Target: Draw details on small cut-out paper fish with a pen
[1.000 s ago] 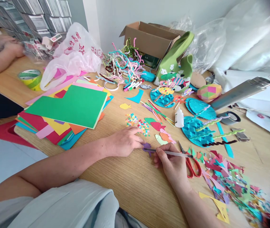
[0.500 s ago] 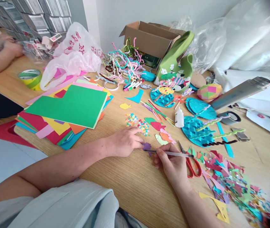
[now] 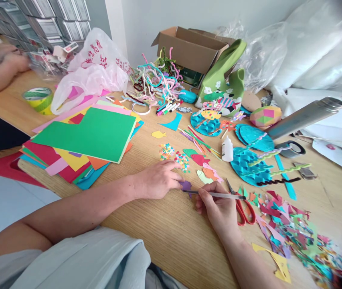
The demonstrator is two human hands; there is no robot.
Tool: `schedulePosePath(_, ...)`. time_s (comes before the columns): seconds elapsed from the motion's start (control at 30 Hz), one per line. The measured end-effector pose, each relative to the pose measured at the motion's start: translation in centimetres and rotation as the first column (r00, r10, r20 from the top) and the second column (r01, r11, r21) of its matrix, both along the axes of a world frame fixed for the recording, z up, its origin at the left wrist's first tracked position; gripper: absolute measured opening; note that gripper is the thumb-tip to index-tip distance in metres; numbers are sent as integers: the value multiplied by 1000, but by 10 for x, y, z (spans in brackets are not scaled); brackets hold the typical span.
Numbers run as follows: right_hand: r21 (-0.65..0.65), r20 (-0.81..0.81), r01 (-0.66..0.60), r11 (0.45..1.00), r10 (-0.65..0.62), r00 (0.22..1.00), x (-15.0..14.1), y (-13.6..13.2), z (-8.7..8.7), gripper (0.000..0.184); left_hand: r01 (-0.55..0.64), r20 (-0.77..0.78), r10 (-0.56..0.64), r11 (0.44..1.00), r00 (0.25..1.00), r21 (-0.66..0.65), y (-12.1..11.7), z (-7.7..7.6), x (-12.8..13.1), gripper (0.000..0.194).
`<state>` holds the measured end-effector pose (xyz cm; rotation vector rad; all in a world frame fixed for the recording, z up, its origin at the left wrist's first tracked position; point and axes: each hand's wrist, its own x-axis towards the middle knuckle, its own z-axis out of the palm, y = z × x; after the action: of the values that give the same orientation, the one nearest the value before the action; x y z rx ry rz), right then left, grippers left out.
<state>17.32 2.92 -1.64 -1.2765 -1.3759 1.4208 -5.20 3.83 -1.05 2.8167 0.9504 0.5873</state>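
Observation:
Between my hands a small purple paper cutout (image 3: pixel 186 186) lies flat on the wooden table. My left hand (image 3: pixel 160 178) rests on the table with fingers stretched out, its fingertips at the cutout's left edge. A pen (image 3: pixel 219 195) is pinched in my right hand (image 3: pixel 217 204), its tip down at the cutout. Just beyond lie several paper fish (image 3: pixel 199 159) in green, red, orange and pale green. Piles of confetti (image 3: pixel 181 161) sit past my left fingertips. Scissors with red handles (image 3: pixel 244 212) lie right beside my right hand.
Stacked coloured paper (image 3: pixel 89 132) lies left. A glue bottle (image 3: pixel 227 149), blue woven discs (image 3: pixel 250 168) and a steel flask (image 3: pixel 306 118) stand or lie right, with paper scraps (image 3: pixel 297 224) nearer. Pipe cleaners (image 3: pixel 155 80) and a cardboard box (image 3: pixel 189 48) are behind. Another person's hands (image 3: pixel 14 60) rest far left.
The pen tip has shifted very slightly at the purple cutout. My left hand stays in place, and the other things have not moved.

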Motion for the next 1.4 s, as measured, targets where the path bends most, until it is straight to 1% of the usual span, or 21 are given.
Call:
schedulePosePath(0.73,4,6,32,999,-32,999,0,0,-3,35,1,10,-1,1000,1000,-10,0,0,0,30)
schedulePosePath(1.03,21,12,59,998,-59,998,-1,0,2,33,13,12,-13,1000,1000,6,0,-1,0,31)
schedulePosePath(1.4,-2,20,38,999,-38,999,-1,0,-1,35,-1,14,1,1000,1000,5,0,1,0,31)
